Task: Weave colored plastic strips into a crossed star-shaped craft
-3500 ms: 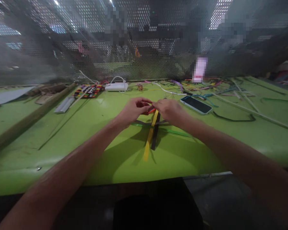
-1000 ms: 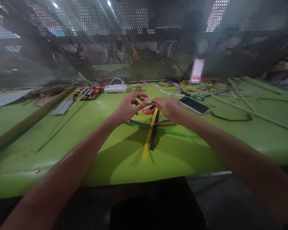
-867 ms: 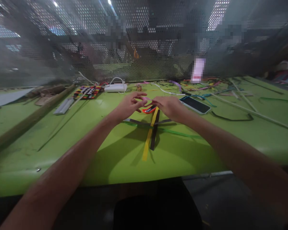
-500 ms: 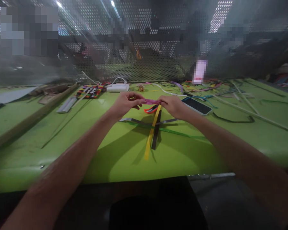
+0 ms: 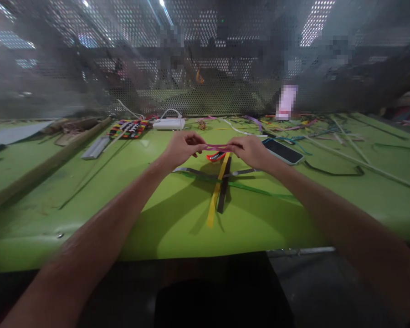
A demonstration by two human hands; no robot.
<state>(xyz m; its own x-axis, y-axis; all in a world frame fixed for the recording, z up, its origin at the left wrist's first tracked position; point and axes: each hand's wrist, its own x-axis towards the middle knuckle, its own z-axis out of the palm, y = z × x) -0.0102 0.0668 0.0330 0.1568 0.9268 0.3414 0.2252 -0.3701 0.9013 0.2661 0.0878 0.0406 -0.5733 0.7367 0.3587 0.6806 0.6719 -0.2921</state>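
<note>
Both my hands are raised a little above the green table [image 5: 89, 200]. My left hand [image 5: 181, 148] pinches one end of a short pink strip [image 5: 217, 147], and my right hand [image 5: 249, 150] pinches the other end, so the strip is stretched level between them. Under the hands lie crossed strips: a yellow strip [image 5: 214, 200] and a black strip [image 5: 222, 196] run toward me, a grey strip [image 5: 191, 171] and a green strip [image 5: 259, 191] run sideways. A small red object [image 5: 214, 157] lies just below the pink strip.
A phone [image 5: 283, 151] lies face up right of my right hand. At the back are a white power adapter [image 5: 169, 123], a multicoloured woven mat [image 5: 130, 128], a long wooden bar [image 5: 44, 166], and several loose strips [image 5: 294, 127]. A perforated metal screen [image 5: 205, 95] closes the far side.
Earlier my hands were close together over the crossing strips. They have since lifted and drawn apart, with the pink strip pulled out straight between them.
</note>
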